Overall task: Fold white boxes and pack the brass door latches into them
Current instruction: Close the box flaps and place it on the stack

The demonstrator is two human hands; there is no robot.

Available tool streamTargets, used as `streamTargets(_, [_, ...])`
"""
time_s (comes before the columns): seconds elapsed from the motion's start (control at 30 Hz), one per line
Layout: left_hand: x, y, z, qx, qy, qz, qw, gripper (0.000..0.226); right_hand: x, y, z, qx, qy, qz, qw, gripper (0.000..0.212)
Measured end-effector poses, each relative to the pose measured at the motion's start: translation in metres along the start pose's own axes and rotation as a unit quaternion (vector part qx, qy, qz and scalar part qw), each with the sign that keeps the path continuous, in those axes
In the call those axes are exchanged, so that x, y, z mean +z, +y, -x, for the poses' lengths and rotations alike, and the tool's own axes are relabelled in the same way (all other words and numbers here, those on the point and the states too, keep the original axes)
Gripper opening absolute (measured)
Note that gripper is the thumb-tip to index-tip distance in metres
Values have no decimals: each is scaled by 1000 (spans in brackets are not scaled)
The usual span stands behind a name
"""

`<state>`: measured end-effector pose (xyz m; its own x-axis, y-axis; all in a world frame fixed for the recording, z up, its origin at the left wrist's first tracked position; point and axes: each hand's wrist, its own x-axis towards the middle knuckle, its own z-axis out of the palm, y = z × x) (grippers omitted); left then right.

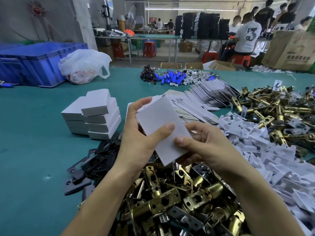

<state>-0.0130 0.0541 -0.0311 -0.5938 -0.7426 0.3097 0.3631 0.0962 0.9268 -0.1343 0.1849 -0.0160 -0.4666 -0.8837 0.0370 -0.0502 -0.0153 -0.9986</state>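
The white box [162, 126] is held tilted: the left hand [136, 138] curls its fingers [144, 101] round the left edge, the right hand [206, 147] pinches the near corner. Under the fingers lie brass latches [179, 198]; to their left, stacked boxes [95, 116] on the bench [34, 133]. A distant shirt [245, 40] reads "3".

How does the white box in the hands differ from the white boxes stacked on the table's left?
The held box is gripped by the left hand and right hand, tilted above the brass latches; the stacked boxes lie flat on the green table. The held box shows its broad face; the stacked boxes show mostly narrow sides. Both are white and rectangular.
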Motion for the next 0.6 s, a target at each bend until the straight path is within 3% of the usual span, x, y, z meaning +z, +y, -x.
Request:
streamTargets(0.13, [-2, 2, 0, 19, -1, 4, 1000, 49, -3, 0, 0, -20, -6, -13, 1000, 44])
streamTargets(0.23, [-10, 5, -5, 64, 48, -60, 995, 28, -2, 4, -1, -34, 3, 23, 999, 43])
streamTargets(0.33, [-11, 8, -6, 58, 60, -114, 990, 24, 0, 4, -1, -78, 21, 29, 996, 30])
streamTargets(0.47, [-5, 4, -4, 14, 17, -142, 990, 49, 4, 6, -5, -81, 90, 26, 992, 43])
streamTargets(0.6, [2, 6, 1, -23, -9, -158, 987, 73, 11, 8, -5, -80, 141, 59, 985, 30])
